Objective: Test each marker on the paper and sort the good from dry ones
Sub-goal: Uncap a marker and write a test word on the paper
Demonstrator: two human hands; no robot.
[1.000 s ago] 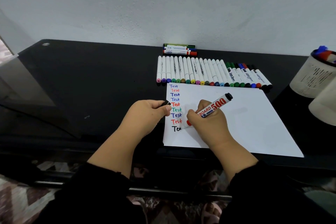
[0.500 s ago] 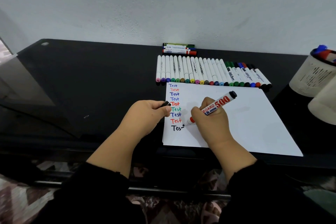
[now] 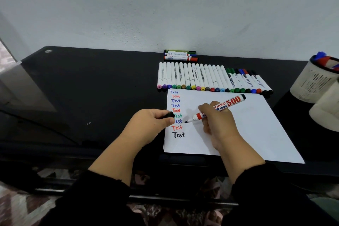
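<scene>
Black cap (image 3: 169,115) — left grip (image 3: 146,126) pinches it | right grip (image 3: 216,121) holds marker (image 3: 227,104) — tip above paper (image 3: 238,130)

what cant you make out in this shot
Head view only:
- Green and blue "Test" lines: first letters hidden by the left hand.
- Marker label: partly covered by the right hand.
- Pen holder: cut off by the right edge.
- Marker row print: too small.
</scene>
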